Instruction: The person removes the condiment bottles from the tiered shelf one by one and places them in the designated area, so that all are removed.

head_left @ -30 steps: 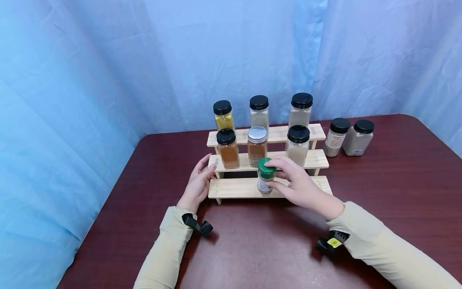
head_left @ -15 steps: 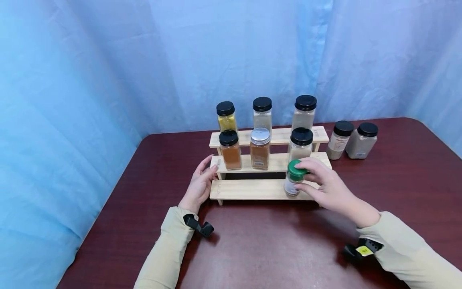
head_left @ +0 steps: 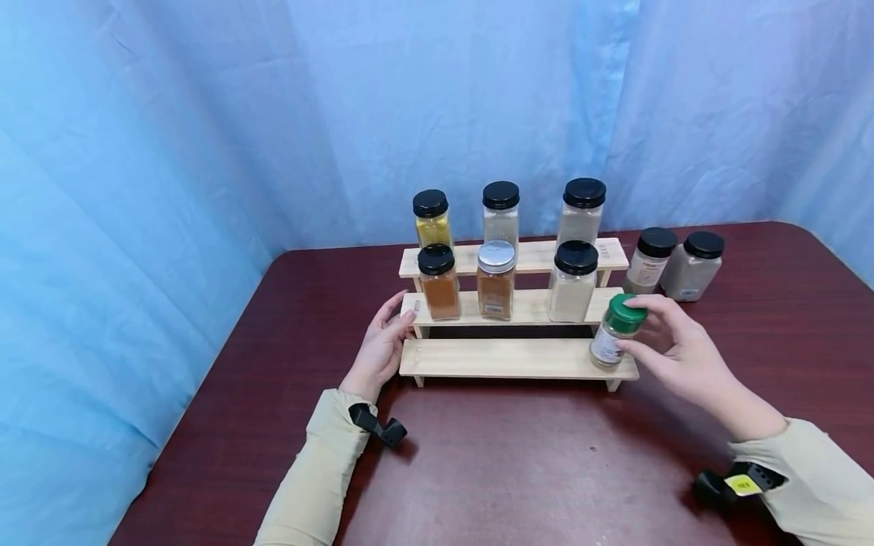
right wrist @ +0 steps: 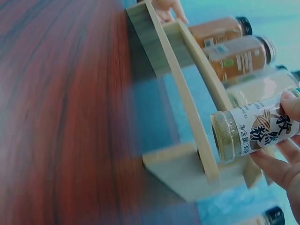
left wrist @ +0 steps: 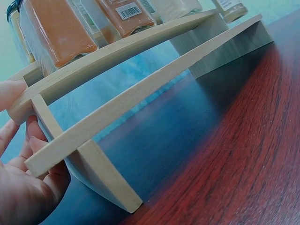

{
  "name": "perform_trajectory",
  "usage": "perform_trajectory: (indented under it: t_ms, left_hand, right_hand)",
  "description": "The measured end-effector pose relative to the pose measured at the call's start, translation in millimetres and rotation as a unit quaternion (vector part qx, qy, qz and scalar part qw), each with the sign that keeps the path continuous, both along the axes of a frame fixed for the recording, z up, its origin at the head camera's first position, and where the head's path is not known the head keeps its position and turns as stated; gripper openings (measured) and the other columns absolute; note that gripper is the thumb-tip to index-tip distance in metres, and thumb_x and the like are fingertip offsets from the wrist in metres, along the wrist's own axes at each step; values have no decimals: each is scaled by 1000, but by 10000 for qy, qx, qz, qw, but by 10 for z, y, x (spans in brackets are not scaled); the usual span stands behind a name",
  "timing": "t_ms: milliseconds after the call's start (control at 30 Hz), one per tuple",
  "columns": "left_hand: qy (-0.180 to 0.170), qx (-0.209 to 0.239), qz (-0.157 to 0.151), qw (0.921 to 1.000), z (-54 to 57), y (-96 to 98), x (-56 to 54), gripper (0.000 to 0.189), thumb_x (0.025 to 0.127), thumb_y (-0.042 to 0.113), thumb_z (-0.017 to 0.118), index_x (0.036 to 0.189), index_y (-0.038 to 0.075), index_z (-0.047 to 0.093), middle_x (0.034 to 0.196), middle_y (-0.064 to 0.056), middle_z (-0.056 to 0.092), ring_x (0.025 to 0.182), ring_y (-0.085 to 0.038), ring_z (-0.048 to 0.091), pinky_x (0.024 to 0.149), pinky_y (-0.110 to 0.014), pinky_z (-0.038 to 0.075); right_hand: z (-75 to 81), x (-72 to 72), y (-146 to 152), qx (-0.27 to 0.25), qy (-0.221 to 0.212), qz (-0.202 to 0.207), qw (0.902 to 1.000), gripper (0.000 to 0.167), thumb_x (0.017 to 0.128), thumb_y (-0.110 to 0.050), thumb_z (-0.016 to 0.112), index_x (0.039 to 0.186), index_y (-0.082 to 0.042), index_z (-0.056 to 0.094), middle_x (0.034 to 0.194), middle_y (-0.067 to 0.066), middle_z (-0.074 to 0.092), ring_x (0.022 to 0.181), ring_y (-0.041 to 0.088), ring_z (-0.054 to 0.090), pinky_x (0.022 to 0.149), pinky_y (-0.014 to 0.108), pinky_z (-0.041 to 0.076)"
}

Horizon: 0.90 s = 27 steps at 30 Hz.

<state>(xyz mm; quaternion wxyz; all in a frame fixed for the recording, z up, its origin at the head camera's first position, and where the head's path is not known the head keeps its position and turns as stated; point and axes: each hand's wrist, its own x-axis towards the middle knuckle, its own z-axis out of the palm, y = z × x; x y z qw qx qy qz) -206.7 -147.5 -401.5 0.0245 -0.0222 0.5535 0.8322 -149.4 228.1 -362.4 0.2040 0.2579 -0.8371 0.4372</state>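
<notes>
A three-step wooden spice rack (head_left: 492, 358) stands on the table. My left hand (head_left: 378, 347) grips the left end of its middle shelf, thumb on top and fingers tucked beneath, as the left wrist view shows. My right hand (head_left: 693, 360) pinches a small glass spice jar (head_left: 606, 346) with a green lid. The jar tilts slightly, its base close over the right end of the bottom shelf. In the right wrist view its white label (right wrist: 263, 125) bears dark characters, and brownish powder sits inside.
The middle shelf carries two orange-brown jars (head_left: 441, 296) and a pale one (head_left: 572, 297). Behind, the top shelf holds a yellow jar (head_left: 433, 229) and two greyish ones (head_left: 501, 224). Right of the rack, two black-lidded jars (head_left: 691, 274) stand on the table. Blue curtains (head_left: 437, 98) hang around.
The right hand has carried the green-lidded jar rightward along the bottom shelf, from its middle to its right end. The left hand keeps its grip on the rack.
</notes>
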Motion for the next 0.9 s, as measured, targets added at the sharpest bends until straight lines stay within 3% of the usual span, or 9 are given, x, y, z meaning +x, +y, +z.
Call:
perform_trajectory:
  t_ms: [433,700,800,900]
  left_hand:
    - [42,-58,16,10000,6,-3,14,54,95,-3,47,146,0,30,93,7,59,66,-3,51,61,-17,41]
    - [-32,37,20,10000,4,7,6,53,95,-3,48,145,3,33,93,6,60,68,-3,51,61,-17,41]
    - [-29,38,28,10000,-1,12,5,53,95,-3,48,145,3,33,94,5,60,68,-4,51,61,-17,41]
    - [25,3,9,10000,3,11,5,53,95,-3,48,145,1,32,94,6,59,68,-3,51,61,-16,41]
  right_hand:
    - [-78,-57,530,-155,-325,-638,9973,64,75,20,65,132,4,39,106,-30,52,88,-20,54,72,1,43]
    - [-325,-258,1020,423,-493,-1644,9842,62,83,-2,70,137,-13,41,102,-33,44,82,-26,45,65,-2,38]
    - [-359,-289,1147,510,-719,-1942,9770,62,85,-5,68,139,-12,38,108,-9,54,77,-26,41,59,-1,37]
    - [-338,-301,1216,597,-1006,-2165,9693,61,88,-9,66,141,-12,35,112,11,52,76,-25,38,55,2,37]
